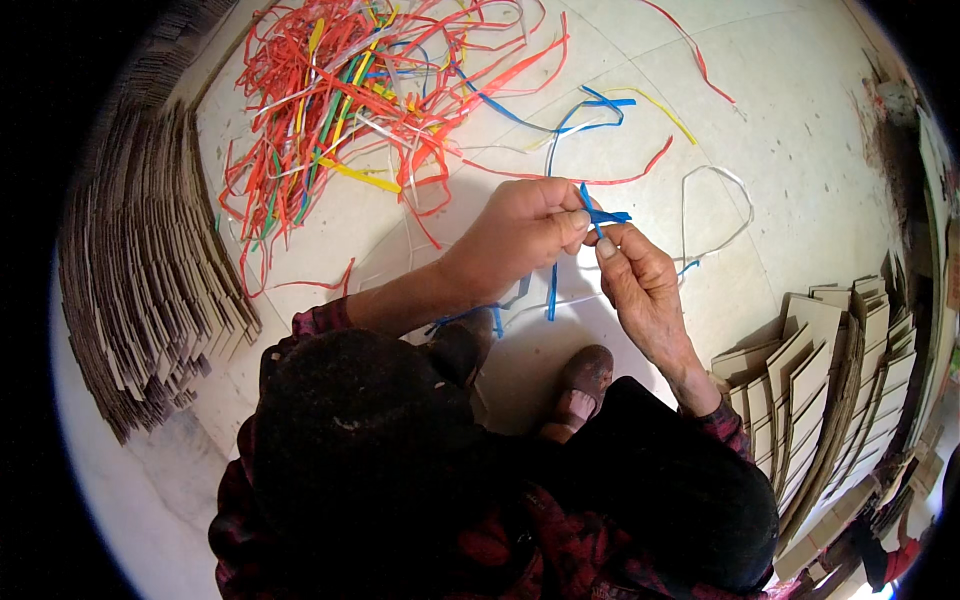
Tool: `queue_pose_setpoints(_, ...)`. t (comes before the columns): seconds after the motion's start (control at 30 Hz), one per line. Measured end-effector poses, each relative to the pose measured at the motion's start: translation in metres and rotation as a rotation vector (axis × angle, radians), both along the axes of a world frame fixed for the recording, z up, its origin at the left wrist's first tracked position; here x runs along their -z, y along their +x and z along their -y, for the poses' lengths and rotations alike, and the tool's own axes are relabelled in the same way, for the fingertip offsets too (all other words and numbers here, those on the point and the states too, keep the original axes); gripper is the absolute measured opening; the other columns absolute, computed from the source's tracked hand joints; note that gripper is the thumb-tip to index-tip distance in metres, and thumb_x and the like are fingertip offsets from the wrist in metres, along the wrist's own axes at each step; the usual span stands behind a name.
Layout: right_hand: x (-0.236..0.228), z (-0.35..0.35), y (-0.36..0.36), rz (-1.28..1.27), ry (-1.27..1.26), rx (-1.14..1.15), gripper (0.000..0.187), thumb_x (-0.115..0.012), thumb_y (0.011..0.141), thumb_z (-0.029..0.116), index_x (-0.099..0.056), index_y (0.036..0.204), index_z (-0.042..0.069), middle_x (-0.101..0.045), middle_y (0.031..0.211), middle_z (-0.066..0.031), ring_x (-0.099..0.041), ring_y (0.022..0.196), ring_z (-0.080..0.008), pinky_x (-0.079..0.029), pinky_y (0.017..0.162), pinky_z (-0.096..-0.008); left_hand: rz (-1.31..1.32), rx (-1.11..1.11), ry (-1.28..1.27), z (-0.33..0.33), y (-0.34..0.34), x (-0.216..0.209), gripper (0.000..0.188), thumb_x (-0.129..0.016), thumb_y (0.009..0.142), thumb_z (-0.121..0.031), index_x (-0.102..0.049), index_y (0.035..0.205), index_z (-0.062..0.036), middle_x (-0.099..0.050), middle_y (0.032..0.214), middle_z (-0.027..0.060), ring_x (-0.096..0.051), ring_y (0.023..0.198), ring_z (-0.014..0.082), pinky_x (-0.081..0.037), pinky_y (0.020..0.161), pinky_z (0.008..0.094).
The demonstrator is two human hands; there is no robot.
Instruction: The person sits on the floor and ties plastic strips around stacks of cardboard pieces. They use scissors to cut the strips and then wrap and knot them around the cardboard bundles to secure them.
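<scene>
My left hand [532, 228] pinches a blue plastic strip [610, 216] between thumb and forefinger. Close beside it, my right hand [640, 278] grips the lower part of the same strip with thumb and fingertips. Where the hands meet, the strip is crossed or knotted, with short ends sticking up and to the right; the exact knot is partly hidden by the fingers. From behind my left hand a blue length [552, 290] hangs down toward the floor, and another blue strip [598, 112] with a knot-like crossing lies just beyond the hands.
A tangled heap of red, white, yellow, green and blue strips [340, 110] lies on the pale tiled floor [800, 190] at the far left. Stacked flat cardboard [150, 250] stands at left, more cardboard pieces [820, 370] at right. My shoe [588, 372] is below the hands.
</scene>
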State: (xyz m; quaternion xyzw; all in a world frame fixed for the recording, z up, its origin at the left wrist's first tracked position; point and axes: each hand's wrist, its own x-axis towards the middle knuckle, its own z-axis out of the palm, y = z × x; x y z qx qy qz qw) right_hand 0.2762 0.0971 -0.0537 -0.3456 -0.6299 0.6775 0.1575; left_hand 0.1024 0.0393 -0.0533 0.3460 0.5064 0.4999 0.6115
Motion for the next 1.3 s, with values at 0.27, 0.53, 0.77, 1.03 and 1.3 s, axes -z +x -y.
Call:
queue_pose_setpoints(0.27, 0.008, 0.004, -0.002, 0.075, 0.072, -0.053, 0.017, -0.046, 0.096, 0.008, -0.058, 0.107, 0.002, -0.052, 0.071, -0.0019, -0.045, 0.068, -0.0067, -0.042, 0.062, -0.0239, 0.13, -0.06, -0.155, 0.006, 0.0, 0.003, 0.009, -0.055, 0.09, -0.013, -0.056, 0.088, -0.0042, -0.044, 0.064, -0.004, -0.035, 0.052, 0.0037, -0.028, 0.047, 0.0205)
queue_pose_setpoints(0.53, 0.044, 0.0, 0.009, 0.045, 0.677, -0.108, 0.016, -0.054, 0.089, -0.002, -0.06, 0.103, 0.0, -0.052, 0.068, -0.0094, -0.049, 0.055, -0.0176, -0.043, 0.054, -0.0285, 0.566, -0.231, -0.199, 0.009, -0.023, 0.029, 0.009, -0.052, 0.089, -0.014, -0.052, 0.081, -0.0101, -0.053, 0.078, 0.0004, -0.04, 0.053, 0.0065, -0.03, 0.046, 0.0217)
queue_pose_setpoints(0.77, 0.023, -0.001, -0.009, 0.004, 0.807, -0.06, 0.014, -0.061, 0.085, -0.001, -0.061, 0.099, -0.001, -0.058, 0.075, -0.0133, -0.055, 0.057, -0.0225, -0.045, 0.054, -0.03, 0.242, -0.061, -0.312, 0.012, -0.001, 0.043, 0.012, -0.058, 0.087, -0.015, -0.057, 0.08, -0.0051, -0.055, 0.074, 0.0028, -0.042, 0.049, 0.0059, -0.028, 0.041, 0.0202)
queue_pose_setpoints(1.03, 0.027, 0.001, 0.0, 0.168, 0.598, 0.004, 0.004, -0.059, 0.084, 0.01, -0.059, 0.086, 0.007, -0.062, 0.067, -0.0096, -0.063, 0.061, -0.0287, -0.049, 0.053, -0.0347, 0.405, 0.073, -0.281, 0.012, 0.012, 0.039, 0.017, -0.056, 0.09, -0.019, -0.056, 0.091, -0.0024, -0.059, 0.077, 0.0082, -0.045, 0.048, 0.0084, -0.03, 0.041, 0.0208)
queue_pose_setpoints(1.3, 0.009, -0.002, -0.006, 0.094, 0.706, -0.032, 0.007, -0.056, 0.086, 0.008, -0.053, 0.08, 0.006, -0.059, 0.067, -0.0114, -0.06, 0.06, -0.0309, -0.047, 0.052, -0.038, 0.23, 0.113, -0.23, 0.012, 0.001, 0.014, 0.02, -0.052, 0.09, -0.02, -0.057, 0.094, -0.0012, -0.061, 0.076, 0.0069, -0.046, 0.049, 0.0078, -0.032, 0.044, 0.0202)
